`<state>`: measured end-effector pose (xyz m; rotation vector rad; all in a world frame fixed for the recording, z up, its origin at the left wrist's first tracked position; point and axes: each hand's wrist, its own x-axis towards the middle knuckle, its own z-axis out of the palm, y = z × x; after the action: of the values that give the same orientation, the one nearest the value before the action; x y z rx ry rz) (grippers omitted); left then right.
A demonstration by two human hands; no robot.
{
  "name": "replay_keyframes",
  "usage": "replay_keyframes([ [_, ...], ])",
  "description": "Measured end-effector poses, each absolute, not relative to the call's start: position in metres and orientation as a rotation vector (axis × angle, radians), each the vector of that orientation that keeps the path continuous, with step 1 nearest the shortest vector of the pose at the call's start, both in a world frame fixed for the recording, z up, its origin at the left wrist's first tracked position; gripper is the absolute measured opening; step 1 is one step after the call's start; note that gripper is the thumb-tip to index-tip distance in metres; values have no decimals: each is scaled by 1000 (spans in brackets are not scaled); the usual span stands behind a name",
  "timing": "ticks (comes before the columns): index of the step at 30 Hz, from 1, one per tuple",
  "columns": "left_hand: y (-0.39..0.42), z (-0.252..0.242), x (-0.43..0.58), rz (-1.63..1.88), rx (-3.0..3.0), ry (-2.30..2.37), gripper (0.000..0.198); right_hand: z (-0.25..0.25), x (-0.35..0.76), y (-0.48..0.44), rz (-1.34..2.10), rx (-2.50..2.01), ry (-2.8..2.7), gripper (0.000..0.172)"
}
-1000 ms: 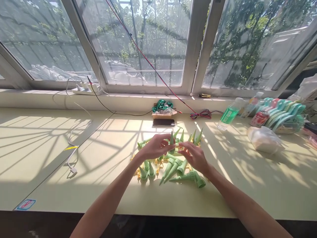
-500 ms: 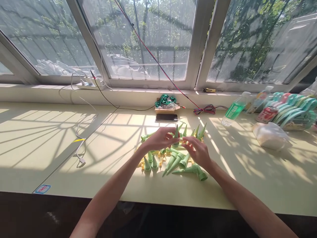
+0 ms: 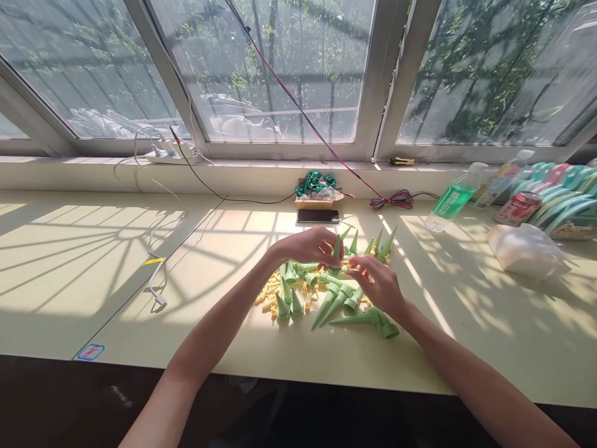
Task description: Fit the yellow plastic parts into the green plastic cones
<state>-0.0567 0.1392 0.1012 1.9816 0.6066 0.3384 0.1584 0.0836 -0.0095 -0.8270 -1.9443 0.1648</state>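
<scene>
My left hand (image 3: 317,247) is closed around an upright green plant-watering spike (image 3: 336,247), its pointed tip upward. Beside it, my right hand (image 3: 380,283) pinches a small yellow valve piece (image 3: 346,264) against the lower side of that spike; the fingers partly hide where the two meet. More green spikes (image 3: 333,305) lie around and below both hands, some standing on their wide ends. To the left, many small yellow pieces (image 3: 268,295) are heaped on the table.
On the pale table (image 3: 209,336), a black phone (image 3: 318,216) lies before a small box (image 3: 321,203) of green material. Coiled cable (image 3: 396,199), a green-labelled bottle (image 3: 452,202), a red can (image 3: 518,208) and a white plastic-wrapped pack (image 3: 525,249) stand at right. A white cable (image 3: 156,274) runs at left.
The camera view has shifted slightly, moving the scene a little to the right. My left wrist has lifted and bent more over the spike. Both hands stay together at the same spike.
</scene>
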Motion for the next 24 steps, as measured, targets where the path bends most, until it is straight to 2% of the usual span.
replay_keyframes([
  [10, 140, 94, -48, 306, 2168, 655, 11, -2, 161, 82, 114, -854, -1891, 17],
  [24, 128, 95, -43, 314, 2395, 715, 7, -4, 159, 82, 109, -832, -1876, 19],
])
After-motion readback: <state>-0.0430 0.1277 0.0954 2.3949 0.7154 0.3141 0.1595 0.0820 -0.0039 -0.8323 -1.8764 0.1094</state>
